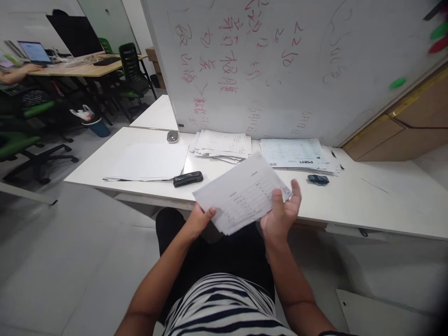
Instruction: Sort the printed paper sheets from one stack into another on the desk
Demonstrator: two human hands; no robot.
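Observation:
Between my hands a small sheaf of printed paper sheets [241, 196] is held up at a tilt above the desk's front edge and my lap. My left hand [200, 220] pinches its lower left corner, thumb on top. My right hand [282, 212] grips the right edge, thumb on the printed face and fingers behind. Just beyond the sheets lies a black stapler [188, 179]. Behind them rests an uneven pile of papers [222, 143], with a second stack of printed forms [292, 153] to its right.
On the white desk [367, 200] are blank-looking sheets [150, 161] at left, a small grey-white device [172, 136] and a dark small object [318, 179] at right. A whiteboard [217, 56] stands behind; cardboard boxes [402, 126] sit right. Another person's arm [17, 74] shows far left.

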